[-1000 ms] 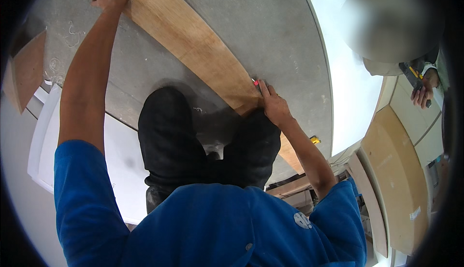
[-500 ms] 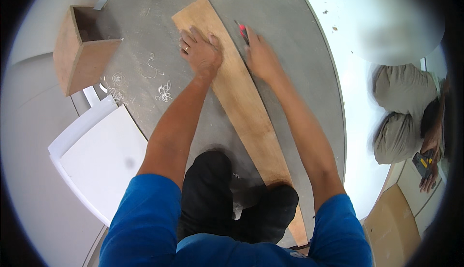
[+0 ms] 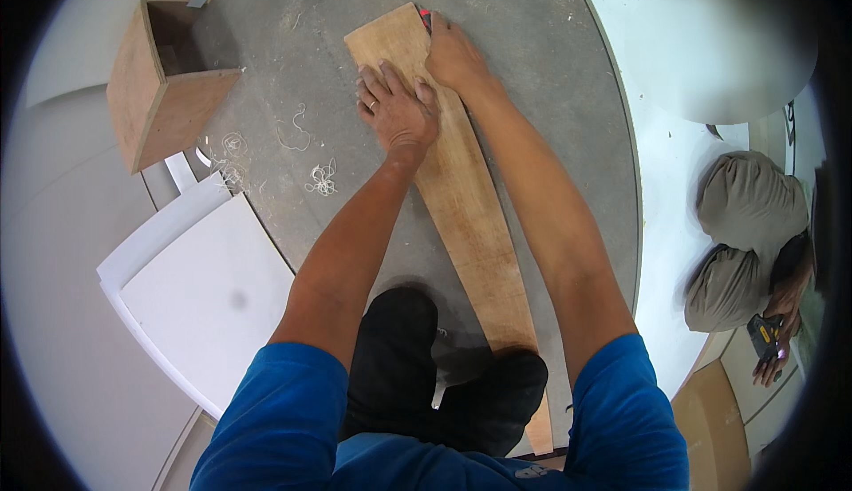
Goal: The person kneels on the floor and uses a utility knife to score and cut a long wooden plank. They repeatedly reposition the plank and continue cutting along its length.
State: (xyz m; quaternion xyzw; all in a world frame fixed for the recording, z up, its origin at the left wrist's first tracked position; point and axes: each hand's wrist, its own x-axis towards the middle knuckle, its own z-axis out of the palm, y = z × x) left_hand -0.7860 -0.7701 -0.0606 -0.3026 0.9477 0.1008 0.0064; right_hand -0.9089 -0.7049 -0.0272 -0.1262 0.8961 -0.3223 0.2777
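A long light-brown wooden board (image 3: 470, 225) lies lengthwise before me, its near part passing beneath my right knee. My left hand (image 3: 399, 116) rests on top of it near the far end, palm down, fingers stretched out. At the board's far right edge my right hand (image 3: 455, 58) is closed round a small red-and-black utility knife (image 3: 426, 19). Mostly the red part of the knife shows past my fingers; its tip is hard to make out beside the board's corner.
An open wooden box (image 3: 173, 118) stands at the left, near white panels (image 3: 200, 296). Curly white strips (image 3: 322, 177) litter the grey surface (image 3: 568, 136). On the right, past a long white panel (image 3: 661, 251), another person kneels, a hand (image 3: 768, 368) on a yellow-and-black tool.
My right hand has moved in from beside the board to its far right edge, bringing the knife against the corner area. My left hand stays flat on the board; the view has shifted slightly.
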